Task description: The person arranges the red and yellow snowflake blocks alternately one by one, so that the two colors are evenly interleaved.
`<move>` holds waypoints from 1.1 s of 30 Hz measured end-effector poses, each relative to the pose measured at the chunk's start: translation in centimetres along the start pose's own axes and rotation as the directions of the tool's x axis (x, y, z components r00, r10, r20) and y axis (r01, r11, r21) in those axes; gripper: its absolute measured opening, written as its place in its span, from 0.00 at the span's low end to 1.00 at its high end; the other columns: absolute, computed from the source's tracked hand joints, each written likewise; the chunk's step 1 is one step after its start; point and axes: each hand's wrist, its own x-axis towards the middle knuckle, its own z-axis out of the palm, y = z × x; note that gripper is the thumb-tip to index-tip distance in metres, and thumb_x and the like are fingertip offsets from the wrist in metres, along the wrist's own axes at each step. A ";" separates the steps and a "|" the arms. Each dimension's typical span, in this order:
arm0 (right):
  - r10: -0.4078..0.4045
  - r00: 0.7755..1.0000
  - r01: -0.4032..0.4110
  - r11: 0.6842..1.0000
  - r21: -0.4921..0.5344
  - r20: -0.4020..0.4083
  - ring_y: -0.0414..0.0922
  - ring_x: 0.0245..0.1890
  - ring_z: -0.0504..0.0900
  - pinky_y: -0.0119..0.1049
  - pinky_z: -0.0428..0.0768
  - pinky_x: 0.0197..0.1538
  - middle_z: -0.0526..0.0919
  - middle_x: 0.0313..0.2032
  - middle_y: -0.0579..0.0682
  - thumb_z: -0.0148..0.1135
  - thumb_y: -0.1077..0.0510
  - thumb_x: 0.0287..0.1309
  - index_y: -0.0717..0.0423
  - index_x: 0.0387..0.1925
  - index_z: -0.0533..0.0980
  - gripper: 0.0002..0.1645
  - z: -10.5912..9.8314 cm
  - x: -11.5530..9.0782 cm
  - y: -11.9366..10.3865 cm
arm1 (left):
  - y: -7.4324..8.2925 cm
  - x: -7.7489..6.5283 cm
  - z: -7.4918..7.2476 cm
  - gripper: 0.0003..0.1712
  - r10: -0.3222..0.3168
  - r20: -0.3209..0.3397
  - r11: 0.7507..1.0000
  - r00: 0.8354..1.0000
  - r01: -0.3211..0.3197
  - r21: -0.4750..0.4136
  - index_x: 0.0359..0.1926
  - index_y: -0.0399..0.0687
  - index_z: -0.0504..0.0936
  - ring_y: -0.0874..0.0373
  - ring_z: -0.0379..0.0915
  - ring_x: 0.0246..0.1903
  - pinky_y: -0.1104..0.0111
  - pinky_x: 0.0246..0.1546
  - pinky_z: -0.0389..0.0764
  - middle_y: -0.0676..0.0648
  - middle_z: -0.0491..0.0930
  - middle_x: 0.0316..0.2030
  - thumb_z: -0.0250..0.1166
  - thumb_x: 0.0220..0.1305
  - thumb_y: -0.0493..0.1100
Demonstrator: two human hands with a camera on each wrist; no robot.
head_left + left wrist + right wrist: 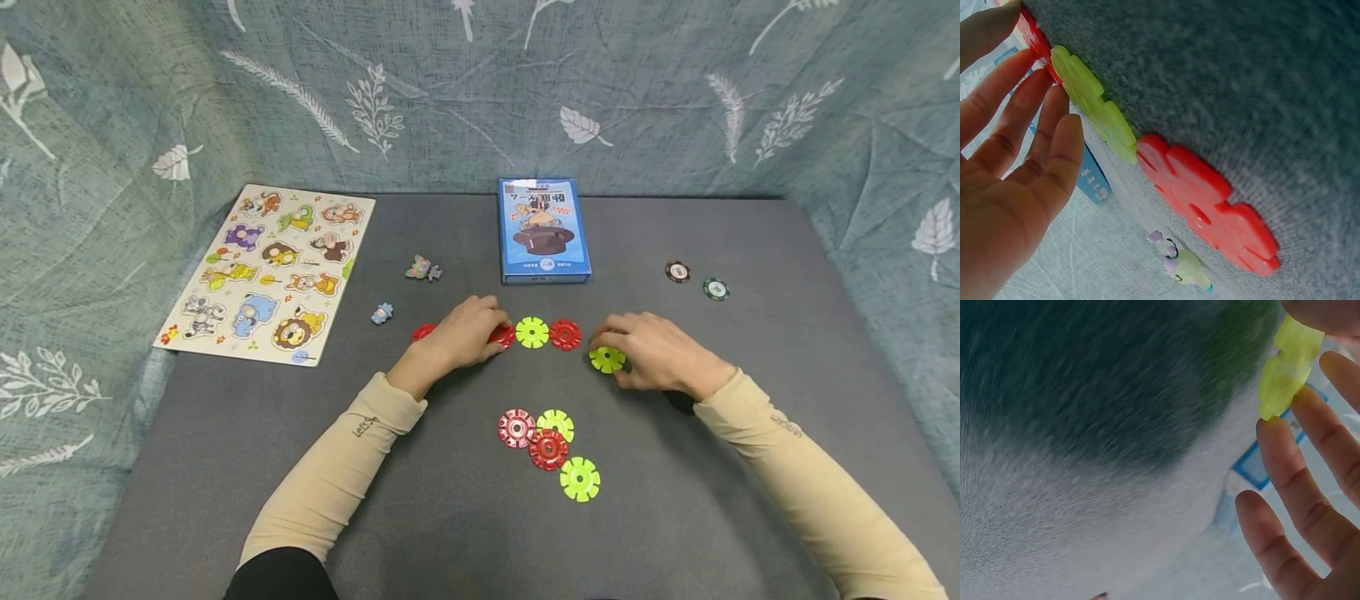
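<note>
My right hand [656, 354] pinches a yellow-green notched plastic disc [607, 360] between thumb and fingers, tilted in the right wrist view, at the right end of a row of discs. My left hand [462, 333] grips the edges of a red notched disc [501, 336] in that row, its fingers covering part of it. Right of it lie a yellow-green disc [532, 332] and a red disc [566, 334]. Under the left hand's wrist side, the left wrist view shows another yellow-green disc [1094, 103] and a red end disc [1204, 206].
Nearer the body lie several loose discs, among them a red one [549, 450] and a yellow-green one [580, 479]. A blue game box [546, 237] stands behind the row. An animal puzzle board [273, 279], two small figures [423, 268] and two poker chips [678, 272] lie around.
</note>
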 end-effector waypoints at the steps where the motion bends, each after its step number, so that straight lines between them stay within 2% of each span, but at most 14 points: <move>1: 0.011 1.000 -0.012 1.000 0.002 0.011 0.50 0.45 0.81 0.50 0.78 0.45 0.82 0.47 0.49 0.75 0.60 0.36 0.49 0.45 0.82 0.26 0.0 0.1 0.2 | 0.0 0.0 0.0 0.18 -0.001 0.000 1.000 1.000 0.001 -0.001 0.51 0.43 0.83 0.51 0.72 0.41 0.61 0.47 0.74 0.43 0.79 0.43 0.68 0.60 0.45; 8: 0.087 0.992 -0.088 0.996 0.006 0.094 0.51 0.44 0.81 0.52 0.79 0.47 0.82 0.47 0.50 0.75 0.58 0.39 0.50 0.48 0.82 0.27 -0.1 1.3 1.3 | 0.0 -0.1 0.0 0.18 -0.010 0.009 1.000 1.000 0.010 -0.010 0.51 0.43 0.83 0.50 0.72 0.41 0.61 0.47 0.74 0.43 0.79 0.43 0.67 0.61 0.45; 15: 0.138 0.981 -0.141 0.990 0.011 0.132 0.51 0.42 0.81 0.51 0.79 0.47 0.81 0.46 0.51 0.75 0.58 0.39 0.51 0.50 0.81 0.29 -0.1 2.3 1.9 | 0.0 0.0 0.2 0.18 -0.006 0.006 1.000 1.000 0.006 -0.009 0.51 0.43 0.83 0.50 0.72 0.42 0.61 0.47 0.74 0.43 0.79 0.43 0.67 0.61 0.44; 22: 0.143 0.980 -0.149 0.988 0.033 0.138 0.49 0.40 0.81 0.50 0.79 0.46 0.80 0.46 0.49 0.74 0.58 0.39 0.51 0.51 0.80 0.30 0.0 2.7 2.3 | 0.0 0.0 0.3 0.18 -0.010 0.009 1.000 1.000 0.010 -0.012 0.51 0.44 0.83 0.50 0.72 0.43 0.60 0.48 0.74 0.44 0.79 0.43 0.67 0.62 0.44; 27: 0.156 0.975 -0.165 0.985 0.044 0.156 0.48 0.41 0.80 0.50 0.79 0.47 0.80 0.46 0.49 0.73 0.57 0.41 0.51 0.52 0.80 0.31 0.0 3.0 2.4 | -0.1 0.1 0.2 0.18 -0.021 0.017 1.000 1.000 0.021 -0.015 0.51 0.44 0.83 0.50 0.72 0.43 0.61 0.48 0.74 0.44 0.78 0.44 0.67 0.62 0.44; 33: 0.147 0.979 -0.158 0.985 0.065 0.139 0.48 0.44 0.81 0.51 0.79 0.49 0.80 0.46 0.50 0.73 0.58 0.42 0.51 0.52 0.80 0.29 0.0 3.1 2.5 | -0.1 0.0 0.1 0.18 -0.023 0.021 1.000 1.000 0.023 -0.017 0.52 0.44 0.83 0.50 0.72 0.43 0.60 0.49 0.74 0.44 0.78 0.44 0.67 0.62 0.44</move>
